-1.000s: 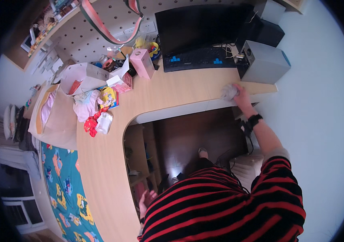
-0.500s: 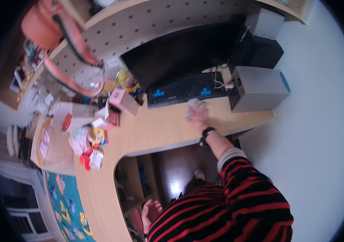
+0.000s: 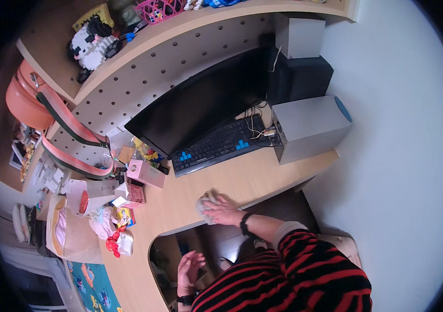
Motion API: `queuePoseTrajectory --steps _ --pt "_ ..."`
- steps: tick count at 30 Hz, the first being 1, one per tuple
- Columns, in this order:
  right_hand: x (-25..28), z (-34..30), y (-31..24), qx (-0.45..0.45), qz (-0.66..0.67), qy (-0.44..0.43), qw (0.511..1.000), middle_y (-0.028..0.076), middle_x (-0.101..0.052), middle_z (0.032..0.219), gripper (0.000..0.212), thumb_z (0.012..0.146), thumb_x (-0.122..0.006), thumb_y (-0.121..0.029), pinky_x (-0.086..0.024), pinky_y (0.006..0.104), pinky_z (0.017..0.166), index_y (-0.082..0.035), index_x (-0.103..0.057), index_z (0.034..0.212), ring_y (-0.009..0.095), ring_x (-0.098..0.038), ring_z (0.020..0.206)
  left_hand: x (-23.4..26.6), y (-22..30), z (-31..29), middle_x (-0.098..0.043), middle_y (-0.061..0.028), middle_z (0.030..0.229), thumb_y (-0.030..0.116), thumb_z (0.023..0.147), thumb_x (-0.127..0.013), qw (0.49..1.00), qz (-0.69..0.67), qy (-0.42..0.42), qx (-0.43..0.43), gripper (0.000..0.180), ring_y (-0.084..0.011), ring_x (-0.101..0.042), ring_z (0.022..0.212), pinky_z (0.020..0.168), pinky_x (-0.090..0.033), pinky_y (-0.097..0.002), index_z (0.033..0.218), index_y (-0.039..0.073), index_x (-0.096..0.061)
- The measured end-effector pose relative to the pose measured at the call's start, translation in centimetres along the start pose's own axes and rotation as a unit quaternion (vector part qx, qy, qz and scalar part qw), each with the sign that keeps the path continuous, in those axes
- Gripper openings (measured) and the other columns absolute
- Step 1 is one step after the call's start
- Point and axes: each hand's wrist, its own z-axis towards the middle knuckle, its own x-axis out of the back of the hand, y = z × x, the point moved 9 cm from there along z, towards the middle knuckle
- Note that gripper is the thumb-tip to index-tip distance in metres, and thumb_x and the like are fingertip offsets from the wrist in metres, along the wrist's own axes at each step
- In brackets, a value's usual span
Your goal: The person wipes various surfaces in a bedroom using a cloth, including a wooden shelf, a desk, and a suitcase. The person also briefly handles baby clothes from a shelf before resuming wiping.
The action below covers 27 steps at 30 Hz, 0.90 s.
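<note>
My right hand (image 3: 224,212) presses a crumpled greyish-white cloth (image 3: 205,208) onto the light wood desk (image 3: 242,179), close to its front edge. The black keyboard (image 3: 208,148) with blue keys lies beyond the cloth, in front of a dark curved monitor (image 3: 206,99). Below the desk edge, at my body, my left hand (image 3: 190,268) hangs free with its fingers loosely bent and apart. Nothing shows in it.
Silver speaker-like box (image 3: 310,127) stands at the desk's right end, with cables beside it. Small boxes, among them a pink box (image 3: 146,173), crowd the left side near a paper bag (image 3: 76,236). A pink-striped strap (image 3: 76,122) hangs from an orange bag (image 3: 28,99).
My right hand has brought the cloth from just below the keyboard toward the desk's front edge and to the left. My left hand has risen slightly, and the view has shifted.
</note>
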Motion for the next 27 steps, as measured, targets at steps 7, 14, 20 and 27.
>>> queuePoseTrajectory --steps 7,14,20,27 --pt "8.6 -14.1 11.4 -0.203 -0.156 0.06 0.965 0.009 -0.038 0.143 0.046 0.083 -0.058 -0.036 -0.024 0.0556 0.105 -0.025 -0.051 0.127 0.028 -0.039 0.129 1.9 1.4 2.1 -0.061 -0.0192 0.114 0.026 0.091 -0.057 0.998 -0.023 -0.048 0.014 0.041 -0.0304 -0.06 0.102 0.088 -0.05 -0.0418 0.123 0.0 -0.052" --pt "8.2 -15.0 14.5 -0.471 -0.172 0.038 0.864 0.013 -0.021 0.153 0.057 0.089 -0.05 -0.044 -0.021 0.0564 0.107 -0.027 -0.035 0.141 0.041 -0.035 0.13 6.7 4.8 3.2 -0.061 -0.0194 0.113 0.026 0.091 -0.057 0.997 -0.045 -0.06 -0.007 0.041 -0.0293 -0.061 0.101 0.087 -0.051 -0.0408 0.122 -0.001 -0.052" --pt "5.9 -9.1 12.3 -0.487 -0.15 -0.016 0.86 0.016 -0.013 0.155 0.062 0.09 -0.047 -0.046 -0.02 0.0575 0.109 -0.025 -0.029 0.145 0.043 -0.028 0.135 11.2 5.9 2.9 -0.061 -0.0194 0.114 0.025 0.093 -0.054 0.995 -0.064 -0.071 0.016 0.041 -0.0289 -0.061 0.103 0.088 -0.051 -0.0405 0.124 -0.002 -0.05" --pt "0.8 2.3 7.3 -0.389 -0.15 -0.097 0.904 0.017 -0.01 0.155 0.063 0.09 -0.047 -0.045 -0.019 0.0575 0.109 -0.026 -0.026 0.147 0.04 -0.027 0.137 16.8 5.9 1.1 -0.06 -0.0172 0.118 0.022 0.095 -0.05 0.996 -0.067 -0.042 0.045 0.041 -0.0266 -0.059 0.107 0.094 -0.046 -0.0389 0.128 -0.002 -0.046"
